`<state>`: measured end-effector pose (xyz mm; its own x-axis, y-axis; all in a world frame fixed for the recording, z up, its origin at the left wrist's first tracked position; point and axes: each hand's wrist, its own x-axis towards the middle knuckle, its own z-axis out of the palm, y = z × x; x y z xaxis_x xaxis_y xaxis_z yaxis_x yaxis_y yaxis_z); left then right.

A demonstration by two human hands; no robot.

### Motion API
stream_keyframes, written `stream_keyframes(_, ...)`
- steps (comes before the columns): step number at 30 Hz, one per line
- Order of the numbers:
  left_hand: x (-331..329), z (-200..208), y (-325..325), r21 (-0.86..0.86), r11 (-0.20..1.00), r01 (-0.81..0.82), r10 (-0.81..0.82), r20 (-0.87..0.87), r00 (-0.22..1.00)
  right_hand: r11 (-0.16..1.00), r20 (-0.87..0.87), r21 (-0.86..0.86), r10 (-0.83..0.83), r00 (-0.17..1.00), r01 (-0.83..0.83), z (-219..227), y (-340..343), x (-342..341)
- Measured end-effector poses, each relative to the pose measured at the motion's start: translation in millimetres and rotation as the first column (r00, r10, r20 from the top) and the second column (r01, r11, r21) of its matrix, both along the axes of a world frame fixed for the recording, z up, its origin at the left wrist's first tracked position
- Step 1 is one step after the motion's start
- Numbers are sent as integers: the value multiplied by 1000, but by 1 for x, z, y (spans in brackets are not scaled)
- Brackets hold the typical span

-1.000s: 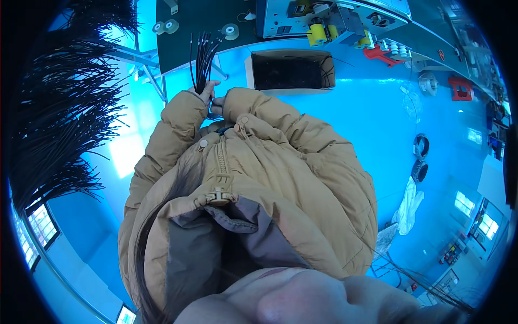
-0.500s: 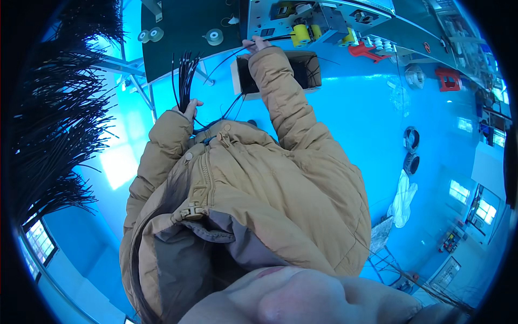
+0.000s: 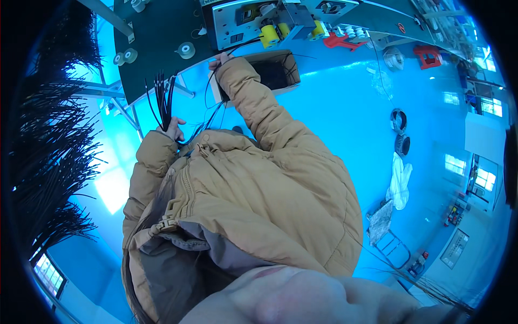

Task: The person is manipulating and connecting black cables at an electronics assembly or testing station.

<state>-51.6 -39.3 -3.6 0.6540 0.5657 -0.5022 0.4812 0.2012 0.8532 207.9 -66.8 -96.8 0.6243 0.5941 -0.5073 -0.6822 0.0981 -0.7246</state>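
My left hand point(image 3: 174, 129) is closed round a bundle of black wires point(image 3: 160, 102), whose ends fan out above it. Farther off and to the right, my right hand point(image 3: 218, 60) pinches a thin black wire point(image 3: 208, 89) at the table's front edge. It is left of and below the machine's yellow rollers point(image 3: 269, 36). An open cardboard box point(image 3: 297, 83) with dark contents sits partly behind my right sleeve. More black wires point(image 3: 216, 114) hang between my jacket and the box.
A metal machine point(image 3: 224, 24) stands on the dark green table point(image 3: 156, 32), with tape rolls point(image 3: 186, 50) to its left. Thick bunches of black wires point(image 3: 48, 146) hang at far left. On the blue floor to the right lie wire coils point(image 3: 398, 121) and a white sheet point(image 3: 399, 181).
My right hand has drawn back from the yellow rollers, leftward and nearer to me. The left hand keeps its bundle. The whole view has shifted left.
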Motion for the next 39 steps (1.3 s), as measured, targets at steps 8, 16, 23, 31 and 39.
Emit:
stream_keyframes(8, 10, 0, 4, 40, 995, -94, 99, -167, 981, 998, 110, -60, 15, 994, -8, 18, -7, 7)
stream_keyframes(16, 13, -10, 8, -12, 990, -138, 136, -98, 986, 994, 26, -105, 46, 999, -43, 17, -17, 9)
stream_keyframes(23, 23, 7, 2, -41, 990, -136, 134, -65, 989, 986, -98, 32, 168, 981, -166, -14, -21, -28)
stream_keyframes(31, 26, 12, 12, 122, 985, -123, 119, 40, 992, 612, 796, -604, 497, -346, -512, 82, -53, -97)
stream_keyframes(39, 13, 2, 25, 234, 969, 74, -3, -288, 958, 301, 569, -742, 755, -325, -599, 130, -44, -102)
